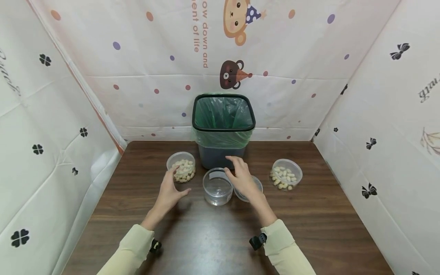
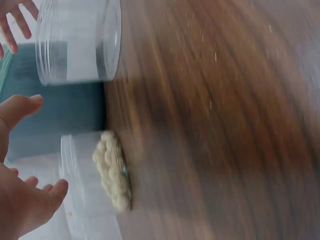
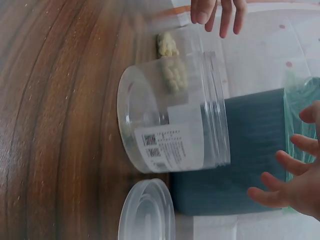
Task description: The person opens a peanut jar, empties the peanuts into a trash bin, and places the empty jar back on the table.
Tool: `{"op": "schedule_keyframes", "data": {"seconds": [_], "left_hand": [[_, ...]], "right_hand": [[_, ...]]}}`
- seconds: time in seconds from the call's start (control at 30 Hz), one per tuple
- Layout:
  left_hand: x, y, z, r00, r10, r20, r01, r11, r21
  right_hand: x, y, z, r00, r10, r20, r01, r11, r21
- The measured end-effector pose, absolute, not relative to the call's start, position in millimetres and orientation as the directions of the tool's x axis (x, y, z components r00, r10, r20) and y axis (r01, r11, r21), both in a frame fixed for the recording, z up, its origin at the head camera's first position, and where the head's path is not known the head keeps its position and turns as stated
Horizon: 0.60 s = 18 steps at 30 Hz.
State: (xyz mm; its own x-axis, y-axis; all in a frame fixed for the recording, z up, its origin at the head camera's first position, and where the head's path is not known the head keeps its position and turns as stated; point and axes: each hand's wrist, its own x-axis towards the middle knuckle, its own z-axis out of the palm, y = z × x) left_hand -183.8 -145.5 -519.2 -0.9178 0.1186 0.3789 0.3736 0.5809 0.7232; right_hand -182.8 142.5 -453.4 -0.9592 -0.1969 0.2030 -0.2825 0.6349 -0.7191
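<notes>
My left hand (image 1: pixel 167 193) hovers with thumb and fingers spread, holding nothing, just in front of the left tub (image 1: pixel 178 156) of pale, nut-like pieces (image 1: pixel 184 172). My right hand (image 1: pixel 241 177) is also spread and holds nothing. It is above the right side of a clear round jar (image 1: pixel 217 194) and partly covers a clear lid (image 1: pixel 258 186) lying beside it. In the right wrist view the jar stands upright with a printed label (image 3: pixel 172 147), and no contents show in it. Whether either hand touches anything is hard to tell from the head view; the wrist views show gaps.
Behind the jar stands a dark grey bin (image 1: pixel 210 156) lined with a green bag (image 1: pixel 220 110). A second tub (image 1: pixel 296 170) of pale pieces is at the right on the brown wooden table (image 1: pixel 213 244). Patterned cloth walls (image 1: pixel 148 57) enclose the back and sides.
</notes>
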Motion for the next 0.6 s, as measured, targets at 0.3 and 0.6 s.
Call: {"op": "schedule_keyframes", "data": {"seconds": [0.3, 0.6], "left_hand": [[-187.1, -167.8, -508.4, -0.913, 0.068, 0.401, 0.357, 0.611, 0.707], [-193.8, -179.9, -513.1, -0.953, 0.051, 0.299, 0.266, 0.614, 0.743]], "right_hand": [[-183.8, 119.8, -447.8, -0.938, -0.268, 0.218, -0.342, 0.634, -0.693], [-183.7, 102.0, -446.7, -0.916, -0.326, 0.234, -0.396, 0.636, -0.662]]}}
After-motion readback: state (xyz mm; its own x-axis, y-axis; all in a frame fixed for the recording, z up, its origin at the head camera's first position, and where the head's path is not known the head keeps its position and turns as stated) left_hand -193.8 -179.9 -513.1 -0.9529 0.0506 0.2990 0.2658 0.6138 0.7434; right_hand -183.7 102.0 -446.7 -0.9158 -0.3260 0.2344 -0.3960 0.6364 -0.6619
